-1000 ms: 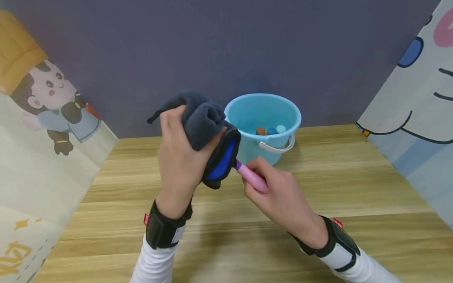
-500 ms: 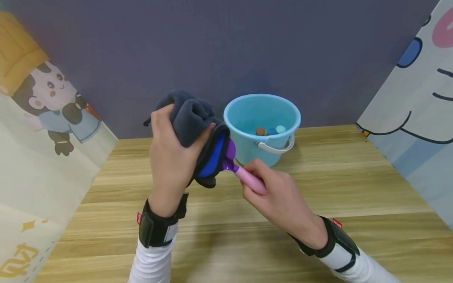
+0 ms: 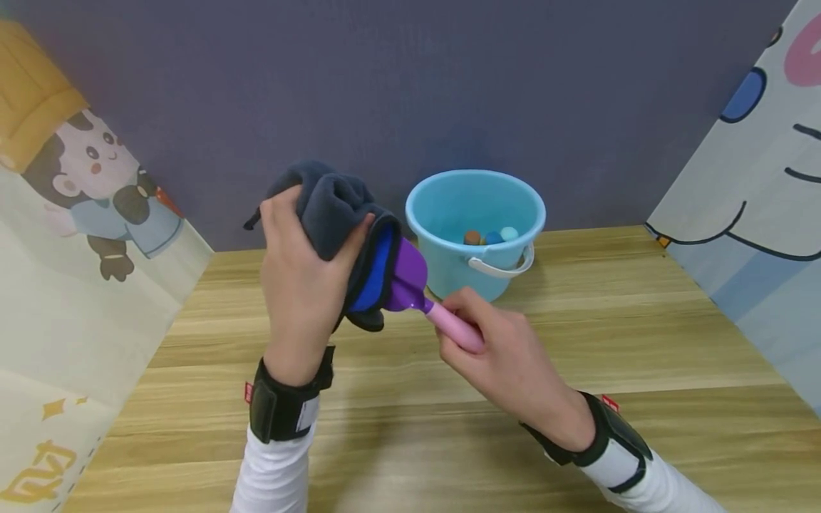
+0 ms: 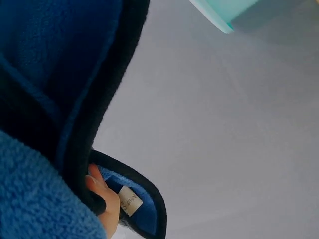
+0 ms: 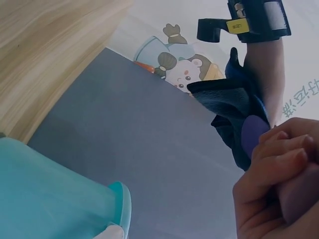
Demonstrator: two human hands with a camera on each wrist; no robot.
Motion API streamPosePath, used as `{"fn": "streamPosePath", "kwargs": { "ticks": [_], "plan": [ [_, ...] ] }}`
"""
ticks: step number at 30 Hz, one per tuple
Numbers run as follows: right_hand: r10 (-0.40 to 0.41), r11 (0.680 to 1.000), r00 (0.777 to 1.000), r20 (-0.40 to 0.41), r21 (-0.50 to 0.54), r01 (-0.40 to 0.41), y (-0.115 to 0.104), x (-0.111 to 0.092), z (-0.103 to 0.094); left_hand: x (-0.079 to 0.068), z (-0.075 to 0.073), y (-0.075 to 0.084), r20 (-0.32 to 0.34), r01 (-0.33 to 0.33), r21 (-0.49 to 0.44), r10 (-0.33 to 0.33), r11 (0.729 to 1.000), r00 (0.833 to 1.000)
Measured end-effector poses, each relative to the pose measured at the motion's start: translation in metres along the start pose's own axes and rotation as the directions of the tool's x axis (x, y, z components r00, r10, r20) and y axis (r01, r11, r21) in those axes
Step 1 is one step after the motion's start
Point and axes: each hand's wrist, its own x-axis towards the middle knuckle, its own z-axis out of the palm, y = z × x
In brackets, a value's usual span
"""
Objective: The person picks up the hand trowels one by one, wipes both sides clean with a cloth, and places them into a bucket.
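Note:
My left hand (image 3: 298,285) grips a bunched cloth (image 3: 343,203), dark grey outside and blue inside with black edging. The cloth wraps part of the purple blade of a toy shovel (image 3: 408,274); the rest of the blade shows at its right edge. By its pink handle (image 3: 452,326) the shovel is held in my right hand (image 3: 513,353), fingers curled round it. Both hands are above the table. In the left wrist view the cloth's blue lining (image 4: 45,194) fills the left side, and a fingertip (image 4: 107,201) shows by a white label.
Behind the hands a light blue bucket (image 3: 442,263) with a white handle (image 3: 500,269) stands on the wooden table (image 3: 641,320). Several small balls (image 3: 472,237) lie inside it. A dark grey panel (image 3: 410,85) rises at the back, with cartoon-printed sheets (image 3: 96,206) at both sides.
My left hand has moved left with the cloth, sliding it along the shovel so that more of the purple blade is uncovered. My right hand has stayed nearly still.

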Motion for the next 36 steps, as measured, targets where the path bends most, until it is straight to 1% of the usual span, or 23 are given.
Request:
{"fn": "streamPosePath", "kwargs": {
  "ticks": [3, 6, 13, 21, 25, 29, 36],
  "plan": [
    [0.016, 1.000, 1.000, 0.010, 0.006, -0.016, 0.000, 0.000, 0.000, 0.000, 0.001, -0.002, -0.011, 0.012, 0.030, -0.012, 0.999, 1.000],
    [0.031, 0.999, 0.999, 0.016, 0.010, -0.031, 0.000, 0.000, 0.000, 0.000, 0.002, -0.004, -0.025, 0.016, 0.041, -0.015, 0.999, 1.000],
    [0.032, 0.999, 0.999, 0.018, 0.025, -0.032, 0.000, 0.000, 0.001, 0.001, 0.003, -0.008, -0.083, -0.006, 0.081, 0.013, 0.997, 0.996],
    [0.055, 0.997, 0.998, 0.027, 0.045, -0.057, 0.000, 0.000, 0.001, 0.003, 0.004, -0.010, -0.107, -0.016, 0.125, 0.030, 0.992, 0.994],
    [0.068, 0.995, 0.997, 0.032, 0.066, -0.070, 0.000, 0.000, 0.002, 0.005, 0.003, -0.012, -0.140, -0.030, 0.153, 0.051, 0.988, 0.989],
    [0.068, 0.995, 0.998, 0.017, 0.067, -0.069, 0.000, 0.001, 0.002, 0.007, 0.003, -0.013, -0.162, -0.033, 0.182, 0.063, 0.983, 0.985],
    [0.044, 0.998, 0.999, -0.027, 0.050, -0.043, 0.002, 0.002, 0.000, 0.007, 0.003, -0.015, -0.159, -0.021, 0.191, 0.052, 0.981, 0.986]
  ]
}}
